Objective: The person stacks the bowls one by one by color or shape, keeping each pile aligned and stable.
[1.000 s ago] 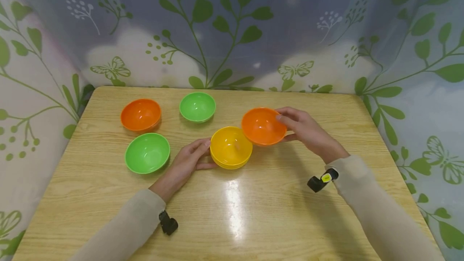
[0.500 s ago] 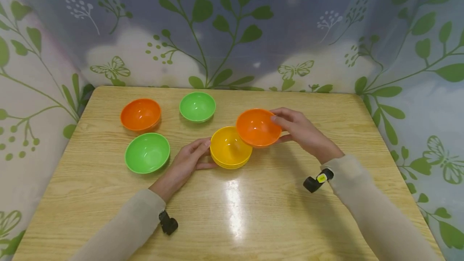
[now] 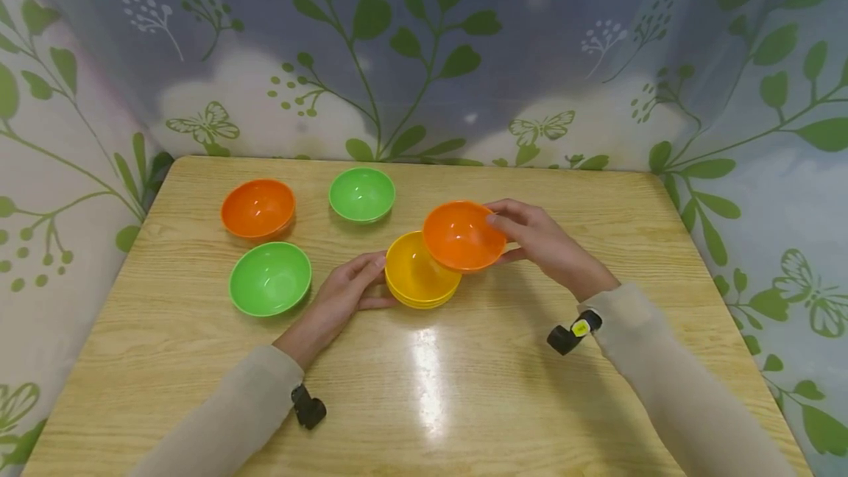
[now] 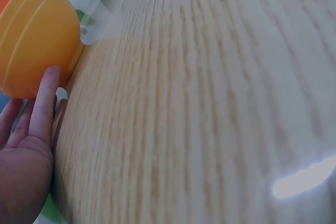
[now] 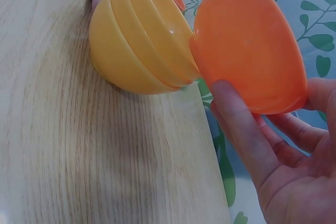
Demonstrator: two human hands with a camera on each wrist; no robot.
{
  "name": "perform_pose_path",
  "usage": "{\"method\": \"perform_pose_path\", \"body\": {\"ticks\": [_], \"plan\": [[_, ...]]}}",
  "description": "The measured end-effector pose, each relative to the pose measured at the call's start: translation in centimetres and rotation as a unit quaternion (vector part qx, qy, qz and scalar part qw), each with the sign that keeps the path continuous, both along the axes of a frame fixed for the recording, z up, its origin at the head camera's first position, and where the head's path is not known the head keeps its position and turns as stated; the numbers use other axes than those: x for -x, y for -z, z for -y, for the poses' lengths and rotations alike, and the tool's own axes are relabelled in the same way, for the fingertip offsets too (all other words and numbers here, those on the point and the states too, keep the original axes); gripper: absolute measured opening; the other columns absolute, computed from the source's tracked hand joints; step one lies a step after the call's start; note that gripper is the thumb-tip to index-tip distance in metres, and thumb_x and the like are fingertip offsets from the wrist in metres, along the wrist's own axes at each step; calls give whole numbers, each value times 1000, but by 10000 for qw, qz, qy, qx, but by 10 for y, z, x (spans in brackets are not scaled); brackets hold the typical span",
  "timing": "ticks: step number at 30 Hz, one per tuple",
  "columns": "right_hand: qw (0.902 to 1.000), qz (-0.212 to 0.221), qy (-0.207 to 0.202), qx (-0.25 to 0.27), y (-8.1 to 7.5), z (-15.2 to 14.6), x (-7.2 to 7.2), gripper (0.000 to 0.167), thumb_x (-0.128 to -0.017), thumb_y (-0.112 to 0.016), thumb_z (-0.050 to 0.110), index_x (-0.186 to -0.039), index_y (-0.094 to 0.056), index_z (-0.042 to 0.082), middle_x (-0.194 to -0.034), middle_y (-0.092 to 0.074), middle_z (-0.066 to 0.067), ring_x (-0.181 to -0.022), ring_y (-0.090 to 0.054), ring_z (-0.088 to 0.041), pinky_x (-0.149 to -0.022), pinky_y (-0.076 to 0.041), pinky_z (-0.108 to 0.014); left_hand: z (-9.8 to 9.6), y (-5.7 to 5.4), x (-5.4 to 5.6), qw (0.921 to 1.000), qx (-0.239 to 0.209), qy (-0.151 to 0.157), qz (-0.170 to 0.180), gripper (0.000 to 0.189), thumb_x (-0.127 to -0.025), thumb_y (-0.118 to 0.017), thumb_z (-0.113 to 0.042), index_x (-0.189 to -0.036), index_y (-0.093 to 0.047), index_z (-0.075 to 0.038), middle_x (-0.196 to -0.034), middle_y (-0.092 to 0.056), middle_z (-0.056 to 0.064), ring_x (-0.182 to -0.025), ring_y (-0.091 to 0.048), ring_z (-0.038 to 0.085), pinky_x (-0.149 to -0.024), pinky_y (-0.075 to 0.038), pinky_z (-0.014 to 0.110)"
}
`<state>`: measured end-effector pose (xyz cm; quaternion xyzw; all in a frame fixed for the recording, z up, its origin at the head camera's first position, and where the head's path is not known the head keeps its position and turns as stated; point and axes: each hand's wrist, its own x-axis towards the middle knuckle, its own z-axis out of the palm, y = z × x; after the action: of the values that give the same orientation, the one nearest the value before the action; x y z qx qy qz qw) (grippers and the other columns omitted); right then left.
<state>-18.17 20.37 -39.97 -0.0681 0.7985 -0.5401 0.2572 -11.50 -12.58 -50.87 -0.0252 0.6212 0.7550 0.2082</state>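
A stack of nested yellow bowls [image 3: 414, 282] stands upright mid-table. My left hand [image 3: 344, 293] holds it from the left, thumb at the rim and fingers along the outer wall. In the left wrist view, one finger [image 4: 46, 95] lies against the lowest part of the yellow wall. My right hand [image 3: 546, 241] grips an orange bowl [image 3: 464, 235] at its right side, thumb over the rim and fingers underneath. That bowl is raised off the table, slightly tilted, and overlaps the stack's upper right in the head view. The right wrist view shows the orange bowl [image 5: 247, 45] beside the yellow rims.
Another orange bowl [image 3: 258, 210] sits at the table's back left, with a green bowl [image 3: 270, 280] in front of it. A second green bowl [image 3: 361, 195] stands behind the stack. Patterned curtains border the wooden table [image 3: 424, 403] at the back and sides.
My right hand has carried the orange bowl leftward and slightly toward me, so it covers more of the yellow stack. The left hand and the other bowls have stayed put.
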Motion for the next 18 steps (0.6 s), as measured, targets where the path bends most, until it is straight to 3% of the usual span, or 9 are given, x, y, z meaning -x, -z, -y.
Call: {"method": "perform_pose_path", "body": {"ticks": [12,18], "plan": [[9997,55,-98,202,5,8,-1,46,-115,-58,37,-152,-57,10,-151,-59,-14,-123,-66,-32,-93,-70,-46,0,-2,-1,10000,35,5,25,55,-115,-57,-39,-158,-53,-4,-160,-57,19,-134,-68,33,-101,-68,45],[9997,51,-97,217,4,13,-2,45,-114,-58,36,-152,-58,10,-150,-59,-14,-123,-64,-33,-96,-69,-53,0,-1,0,10000,16,-16,19,54,-116,-56,-38,-157,-53,-3,-159,-57,20,-133,-69,32,-101,-68,46]]}}
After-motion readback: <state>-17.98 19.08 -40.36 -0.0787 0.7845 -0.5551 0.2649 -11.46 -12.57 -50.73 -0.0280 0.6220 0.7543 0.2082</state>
